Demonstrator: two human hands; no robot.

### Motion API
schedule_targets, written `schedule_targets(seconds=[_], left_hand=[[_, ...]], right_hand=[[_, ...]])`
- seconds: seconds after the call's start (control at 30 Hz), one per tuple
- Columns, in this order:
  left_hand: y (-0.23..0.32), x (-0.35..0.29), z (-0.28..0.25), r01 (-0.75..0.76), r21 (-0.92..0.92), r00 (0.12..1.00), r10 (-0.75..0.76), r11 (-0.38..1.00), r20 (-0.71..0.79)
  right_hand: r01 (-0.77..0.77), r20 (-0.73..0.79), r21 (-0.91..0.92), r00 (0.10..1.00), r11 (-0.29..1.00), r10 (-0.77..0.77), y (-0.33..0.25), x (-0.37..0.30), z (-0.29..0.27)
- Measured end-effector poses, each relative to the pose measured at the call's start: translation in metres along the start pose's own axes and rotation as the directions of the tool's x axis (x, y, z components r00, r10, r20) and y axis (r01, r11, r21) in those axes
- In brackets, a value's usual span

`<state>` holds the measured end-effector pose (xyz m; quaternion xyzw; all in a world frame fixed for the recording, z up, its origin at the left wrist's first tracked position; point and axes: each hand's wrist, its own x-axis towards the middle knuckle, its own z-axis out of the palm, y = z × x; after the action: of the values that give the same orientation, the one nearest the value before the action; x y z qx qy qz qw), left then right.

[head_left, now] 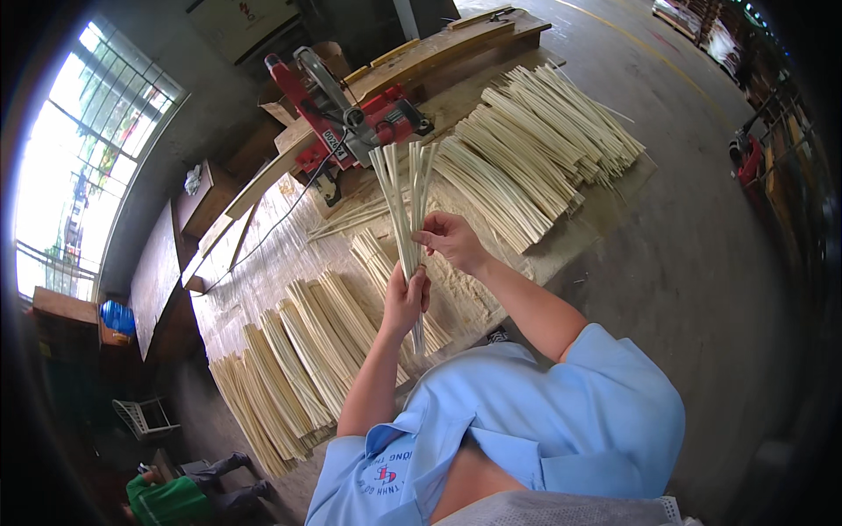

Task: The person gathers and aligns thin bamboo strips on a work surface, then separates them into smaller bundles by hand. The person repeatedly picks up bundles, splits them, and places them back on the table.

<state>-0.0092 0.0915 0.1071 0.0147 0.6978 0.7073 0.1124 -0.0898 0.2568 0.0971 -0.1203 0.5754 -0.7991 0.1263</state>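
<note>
A loose bundle of thin pale strips (pixel 396 197), like split bamboo or cane, stands upright in front of me, fanned apart at its top. My left hand (pixel 406 298) is closed round its lower part. Higher up, my right hand (pixel 449 238) pinches some strips at the bundle's right side with thumb and fingers. Below my left hand the lower ends hang over the table's near edge. Just left of the bundle, a small pile of similar strips (pixel 373 254) lies on the table, partly hidden by my left hand and arm.
Rows of strip bundles lie on the table (pixel 254 294) at left (pixel 289 359) and at far right (pixel 535 145). A red mitre saw (pixel 351 123) stands behind my hands, its cable trailing left. A person in green (pixel 171 500) is at lower left.
</note>
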Motion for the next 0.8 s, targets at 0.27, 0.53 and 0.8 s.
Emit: schedule_targets(seconds=[0.27, 0.53, 0.8], left_hand=[[-0.002, 0.000, -0.002, 0.002, -0.061, 0.996, -0.008, 0.998, -0.094], [-0.004, -0.008, -0.008, 0.036, -0.013, 0.999, -0.036, 0.999, -0.022], [-0.012, -0.007, -0.012, 0.032, -0.082, 0.993, -0.041, 0.996, -0.110]], right_hand=[[-0.022, 0.032, 0.441, 0.999, 0.897, 0.009, 0.013, -0.004, 0.001], [-0.129, 0.031, 0.238, 0.992, 0.963, 0.125, 0.011, -0.006, 0.013], [-0.087, -0.038, 0.348, 0.994, 0.934, 0.107, 0.019, -0.008, 0.016]])
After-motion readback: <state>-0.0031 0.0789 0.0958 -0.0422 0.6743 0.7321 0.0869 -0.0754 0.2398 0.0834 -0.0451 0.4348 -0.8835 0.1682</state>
